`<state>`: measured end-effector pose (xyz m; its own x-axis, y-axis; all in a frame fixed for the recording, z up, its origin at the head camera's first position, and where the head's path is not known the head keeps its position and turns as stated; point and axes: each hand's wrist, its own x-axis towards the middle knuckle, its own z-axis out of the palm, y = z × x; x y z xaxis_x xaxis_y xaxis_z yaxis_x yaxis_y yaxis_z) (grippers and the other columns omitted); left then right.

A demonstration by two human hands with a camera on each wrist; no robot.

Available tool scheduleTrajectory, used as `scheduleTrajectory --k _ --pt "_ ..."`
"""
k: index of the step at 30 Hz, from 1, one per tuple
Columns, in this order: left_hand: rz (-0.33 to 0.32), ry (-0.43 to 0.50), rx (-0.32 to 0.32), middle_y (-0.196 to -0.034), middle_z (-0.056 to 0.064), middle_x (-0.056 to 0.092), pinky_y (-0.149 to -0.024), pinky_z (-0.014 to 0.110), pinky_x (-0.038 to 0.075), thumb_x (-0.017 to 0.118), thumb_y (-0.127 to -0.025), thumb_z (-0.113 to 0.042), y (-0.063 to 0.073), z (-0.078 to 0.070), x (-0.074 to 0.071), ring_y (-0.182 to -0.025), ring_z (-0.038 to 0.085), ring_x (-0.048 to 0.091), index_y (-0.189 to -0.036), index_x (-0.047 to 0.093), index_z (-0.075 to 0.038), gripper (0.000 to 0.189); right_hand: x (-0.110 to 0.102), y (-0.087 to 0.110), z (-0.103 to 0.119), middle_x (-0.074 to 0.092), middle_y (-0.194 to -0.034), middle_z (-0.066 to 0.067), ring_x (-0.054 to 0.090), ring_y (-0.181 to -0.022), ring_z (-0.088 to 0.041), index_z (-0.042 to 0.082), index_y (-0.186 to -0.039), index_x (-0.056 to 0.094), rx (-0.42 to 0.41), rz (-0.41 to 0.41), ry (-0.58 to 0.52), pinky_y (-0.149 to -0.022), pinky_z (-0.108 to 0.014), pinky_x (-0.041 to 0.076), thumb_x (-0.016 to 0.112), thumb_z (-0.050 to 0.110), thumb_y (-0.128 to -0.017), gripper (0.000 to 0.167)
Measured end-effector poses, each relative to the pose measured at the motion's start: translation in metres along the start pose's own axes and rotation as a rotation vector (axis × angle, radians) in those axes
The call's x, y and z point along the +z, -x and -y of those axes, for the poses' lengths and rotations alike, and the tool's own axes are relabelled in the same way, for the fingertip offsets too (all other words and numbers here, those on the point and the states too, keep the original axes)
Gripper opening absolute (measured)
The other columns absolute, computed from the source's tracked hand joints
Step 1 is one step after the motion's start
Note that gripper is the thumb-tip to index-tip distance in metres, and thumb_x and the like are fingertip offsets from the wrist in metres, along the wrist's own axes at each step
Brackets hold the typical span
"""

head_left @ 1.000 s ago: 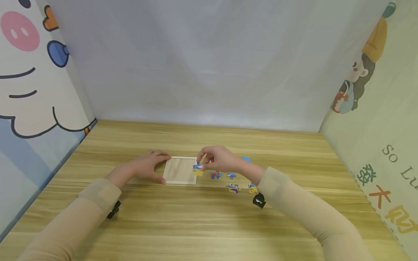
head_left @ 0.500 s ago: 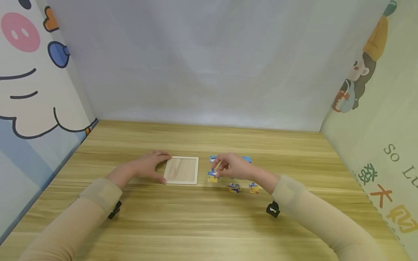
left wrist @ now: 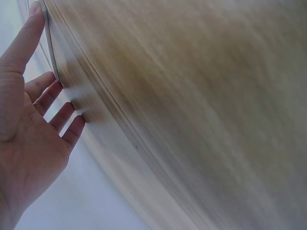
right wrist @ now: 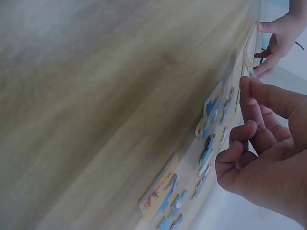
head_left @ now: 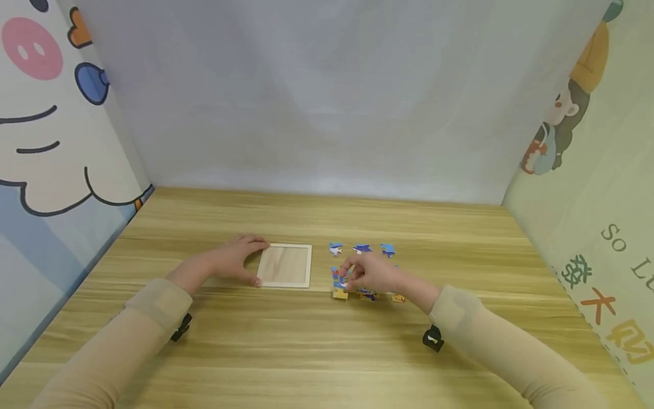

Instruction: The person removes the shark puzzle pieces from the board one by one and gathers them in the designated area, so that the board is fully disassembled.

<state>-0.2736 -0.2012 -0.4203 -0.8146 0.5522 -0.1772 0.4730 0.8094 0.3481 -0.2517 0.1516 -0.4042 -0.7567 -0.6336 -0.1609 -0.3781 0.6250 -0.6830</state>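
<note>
My left hand [head_left: 232, 259] touches the left edge of a square wooden puzzle tray [head_left: 284, 285], thumb at the near corner and fingers at the far corner. In the left wrist view its fingers [left wrist: 62, 117] look fairly straight. The tray's pale inside is bare. To the right, my right hand [head_left: 375, 275] pinches a blue-and-yellow puzzle piece [head_left: 340, 295] between thumb and index finger, low over the table; its other fingers are curled in. Fingertips hide part of the piece. Whether it touches the table I cannot tell.
Several puzzle pieces lie around the right hand in rough rows, among them a dark blue one [head_left: 362, 249], a light blue one [head_left: 388, 250] and a yellow-edged one [head_left: 398, 297]. The wooden table [head_left: 286, 346] meets a pale back curtain [head_left: 327, 142] and printed side panels.
My right hand has moved right from the tray's right edge and then nearer to me, carrying the puzzle piece. Top-row pieces that it covered now show. The left hand stays at the tray.
</note>
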Motion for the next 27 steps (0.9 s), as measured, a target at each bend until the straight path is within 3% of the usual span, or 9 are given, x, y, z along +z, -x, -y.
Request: scheduleTrajectory --k 6,17,23,27 --pt "0.001 0.001 0.011 -0.150 0.019 0.028 -0.107 0.064 0.022 0.074 -0.074 -0.053 -0.001 -0.002 0.000 -0.137 0.047 0.020 -0.146 0.034 -0.006 0.094 0.005 -0.001 -0.005 0.071 -0.080 0.000 0.066 -0.071 -0.007 0.009 -0.099 0.065 0.004 -0.029 0.010 -0.063 -0.023 0.052 0.073 0.008 -0.081 0.020" --pt "0.014 0.014 0.010 -0.151 0.018 0.027 -0.107 0.064 0.021 0.075 -0.073 -0.052 -0.007 -0.003 0.000 -0.138 0.046 0.019 -0.146 0.034 -0.006 0.095 0.004 0.001 -0.009 0.069 -0.079 -0.001 0.060 -0.065 -0.009 0.006 -0.103 0.066 -0.012 0.008 0.003 -0.058 -0.023 0.048 0.070 0.008 -0.084 0.019" --pt "0.002 0.042 0.017 -0.149 0.021 0.028 -0.108 0.062 0.022 0.076 -0.074 -0.048 -0.006 -0.001 -0.001 -0.137 0.047 0.021 -0.144 0.035 -0.003 0.094 -0.023 0.011 -0.001 0.069 -0.079 -0.008 0.062 -0.067 -0.019 0.001 -0.109 0.064 -0.038 -0.041 0.041 -0.061 -0.023 0.047 0.063 0.009 -0.088 0.022" --pt "-0.020 0.077 0.028 -0.148 0.024 0.031 -0.110 0.058 0.022 0.074 -0.080 -0.040 -0.004 0.001 -0.006 -0.136 0.045 0.025 -0.142 0.036 0.001 0.083 -0.051 0.026 0.008 0.069 -0.080 -0.010 0.058 -0.063 -0.021 0.001 -0.109 0.064 -0.060 -0.149 0.121 -0.056 -0.023 0.043 0.062 0.010 -0.090 0.021"
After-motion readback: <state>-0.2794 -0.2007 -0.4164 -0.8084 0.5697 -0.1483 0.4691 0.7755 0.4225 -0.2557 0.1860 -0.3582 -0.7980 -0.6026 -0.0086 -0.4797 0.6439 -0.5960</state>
